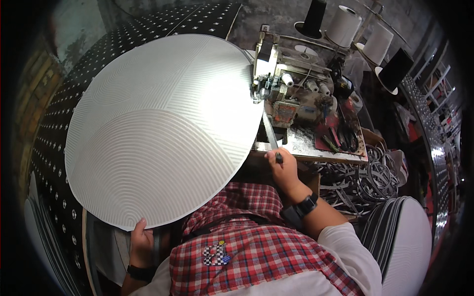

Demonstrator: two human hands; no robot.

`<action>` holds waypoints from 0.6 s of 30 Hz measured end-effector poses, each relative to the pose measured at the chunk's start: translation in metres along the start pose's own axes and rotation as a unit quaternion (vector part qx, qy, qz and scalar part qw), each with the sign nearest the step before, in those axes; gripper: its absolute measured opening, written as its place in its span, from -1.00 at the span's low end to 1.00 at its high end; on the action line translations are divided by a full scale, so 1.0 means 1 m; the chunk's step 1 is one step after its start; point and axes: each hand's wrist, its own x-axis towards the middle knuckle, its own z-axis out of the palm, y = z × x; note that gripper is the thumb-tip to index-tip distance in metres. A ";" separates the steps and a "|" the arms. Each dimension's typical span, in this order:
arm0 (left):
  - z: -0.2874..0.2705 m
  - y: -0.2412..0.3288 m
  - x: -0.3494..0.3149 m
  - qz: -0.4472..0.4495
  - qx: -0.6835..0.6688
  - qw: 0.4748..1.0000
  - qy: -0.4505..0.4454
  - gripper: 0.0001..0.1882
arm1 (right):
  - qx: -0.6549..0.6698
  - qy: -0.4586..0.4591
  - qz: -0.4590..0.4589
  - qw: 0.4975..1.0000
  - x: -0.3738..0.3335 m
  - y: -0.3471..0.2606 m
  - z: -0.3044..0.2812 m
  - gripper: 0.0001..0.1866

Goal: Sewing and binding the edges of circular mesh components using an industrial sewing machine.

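A large round white mat (pixel 148 148) with ribbed arc patterns lies tilted across the table, its far right edge at the sewing machine (pixel 269 84). My left hand (pixel 142 242) grips the mat's near edge, thumb on top and fingers hidden beneath. Beside the machine's front, my right hand (pixel 284 170) is closed around a long thin grey strip (pixel 270 130). The strip runs up from my fist toward the needle area, and a dark end shows at the fist. A bright lamp glares on the mat next to the needle.
The black table (pixel 200 22) is dotted with metal studs. Thread cones (pixel 343 27) stand behind the machine. Red-handled scissors (pixel 337 138) lie on the machine stand. Tangled grey strips (pixel 375 172) pile below it. Stacked round mats (pixel 402 241) stand at my right, more (pixel 42 241) at my left.
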 end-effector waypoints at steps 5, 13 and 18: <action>-0.003 0.016 0.010 0.129 -0.010 0.991 0.026 -0.63 | -0.008 -0.048 0.072 0.996 -0.043 -0.008 -0.007 -0.74; 0.000 0.011 0.010 0.024 -0.016 0.999 -0.014 -0.58 | 0.094 -0.147 0.302 0.937 -0.098 0.019 0.006 -0.75; 0.012 0.016 0.018 0.041 -0.080 0.994 0.060 -0.59 | 0.112 -0.211 0.376 0.896 -0.122 0.045 0.008 -0.75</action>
